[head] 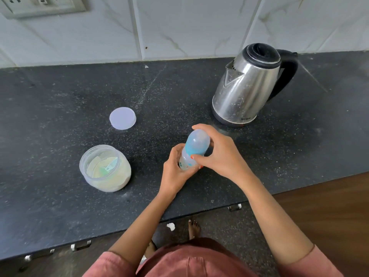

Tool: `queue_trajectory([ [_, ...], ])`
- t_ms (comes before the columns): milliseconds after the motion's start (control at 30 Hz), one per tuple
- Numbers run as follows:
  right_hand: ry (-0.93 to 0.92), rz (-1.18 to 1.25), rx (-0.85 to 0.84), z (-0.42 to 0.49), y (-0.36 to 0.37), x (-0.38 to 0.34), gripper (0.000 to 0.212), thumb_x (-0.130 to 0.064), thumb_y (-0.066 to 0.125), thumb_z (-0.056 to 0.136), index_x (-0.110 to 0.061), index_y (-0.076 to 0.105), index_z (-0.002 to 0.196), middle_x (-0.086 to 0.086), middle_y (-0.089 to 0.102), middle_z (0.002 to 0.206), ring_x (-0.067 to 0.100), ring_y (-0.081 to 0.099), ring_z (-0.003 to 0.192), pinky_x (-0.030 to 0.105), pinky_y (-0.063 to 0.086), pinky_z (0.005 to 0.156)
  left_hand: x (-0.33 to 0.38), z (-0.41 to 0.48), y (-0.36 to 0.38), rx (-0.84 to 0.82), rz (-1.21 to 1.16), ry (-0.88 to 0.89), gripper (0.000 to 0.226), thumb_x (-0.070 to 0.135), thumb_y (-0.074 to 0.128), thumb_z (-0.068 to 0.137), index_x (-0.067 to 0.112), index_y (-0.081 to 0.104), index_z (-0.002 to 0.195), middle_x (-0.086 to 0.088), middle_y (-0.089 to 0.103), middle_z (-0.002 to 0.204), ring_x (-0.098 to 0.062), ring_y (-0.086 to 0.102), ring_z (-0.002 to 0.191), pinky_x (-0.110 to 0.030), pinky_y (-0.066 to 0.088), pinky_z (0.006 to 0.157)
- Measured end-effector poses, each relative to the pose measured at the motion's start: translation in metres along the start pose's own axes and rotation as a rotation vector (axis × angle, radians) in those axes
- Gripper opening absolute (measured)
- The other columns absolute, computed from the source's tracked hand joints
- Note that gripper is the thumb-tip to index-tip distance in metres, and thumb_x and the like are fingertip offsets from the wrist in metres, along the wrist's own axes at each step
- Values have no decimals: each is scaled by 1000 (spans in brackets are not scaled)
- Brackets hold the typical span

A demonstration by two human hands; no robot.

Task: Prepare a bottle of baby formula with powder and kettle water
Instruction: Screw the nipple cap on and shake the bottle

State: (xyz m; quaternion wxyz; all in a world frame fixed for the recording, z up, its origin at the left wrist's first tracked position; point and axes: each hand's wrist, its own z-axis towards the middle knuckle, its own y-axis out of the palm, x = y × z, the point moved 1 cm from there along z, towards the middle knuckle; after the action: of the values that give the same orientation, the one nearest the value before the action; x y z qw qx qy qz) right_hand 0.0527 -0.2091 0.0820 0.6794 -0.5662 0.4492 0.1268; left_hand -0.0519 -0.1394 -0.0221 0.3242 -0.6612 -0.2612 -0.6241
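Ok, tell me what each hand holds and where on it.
Both hold the baby bottle: the left hand grips its lower body, the right hand curls its fingers round the cap.

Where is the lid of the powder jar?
In the head view the lid lies flat on the dark counter, left of centre, behind the open powder jar and well left of the kettle.

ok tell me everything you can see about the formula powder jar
The formula powder jar is a squat, round, clear plastic container with a wide mouth. It stands upright and open on the black speckled counter, toward the front left. It is mostly full of pale cream powder, and a green scoop lies inside on the powder. Its round pale lid lies flat on the counter behind it, apart. Only the counter touches the jar from outside.
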Motion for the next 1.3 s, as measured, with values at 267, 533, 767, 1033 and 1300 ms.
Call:
queue_trajectory([
  [267, 26, -80, -38, -1, 11, 3, 65, -14, 72, 73, -31, 42, 129, -9, 54, 127, 9, 47, 115, 15, 36, 88, -10, 1, 1, 0, 29, 39, 56, 15, 78, 72, 35, 50, 115, 12, 62, 114, 0, 58, 105, -14, 45, 88],
  [533, -14, -121, 95, -4, 19, 7, 60, -24, 78, 68, -19, 47, 119, -3, 59, 117, 18, 53, 109, 30, 46, 88, -7, 0, 1, 10, 46, 76, 56, 11, 77, 73, 36, 50, 115, 22, 60, 109, 6, 57, 103, -10, 43, 85],
  [767, 37, 68, 9, -3, 16, 21, 84, -15, 80, 65, -27, 34, 135, -9, 52, 123, 6, 52, 108, 6, 39, 89, -6, 0, 1, 3, 42, 67, 57, 12, 77, 72, 38, 48, 114, 21, 59, 109, 7, 56, 102, -7, 42, 83],
  [1033, 21, 149, 108, -4, 24, 31, 62, -4, 78, 65, -17, 51, 119, -13, 54, 110, -1, 51, 99, -4, 35, 81, -7, 1, 1, 20, 52, 63, 58, 12, 77, 73, 45, 47, 111, 21, 60, 108, 8, 57, 101, -7, 42, 83],
  [1300, 14, 246, 79, -1, 33, 37, 75, -14, 83, 62, -21, 43, 126, -6, 45, 121, 2, 47, 109, 0, 35, 89, -11, 2, 2, 11, 56, 74, 56, 14, 78, 72, 27, 51, 119, 13, 62, 110, 3, 58, 103, -11, 45, 84],
])
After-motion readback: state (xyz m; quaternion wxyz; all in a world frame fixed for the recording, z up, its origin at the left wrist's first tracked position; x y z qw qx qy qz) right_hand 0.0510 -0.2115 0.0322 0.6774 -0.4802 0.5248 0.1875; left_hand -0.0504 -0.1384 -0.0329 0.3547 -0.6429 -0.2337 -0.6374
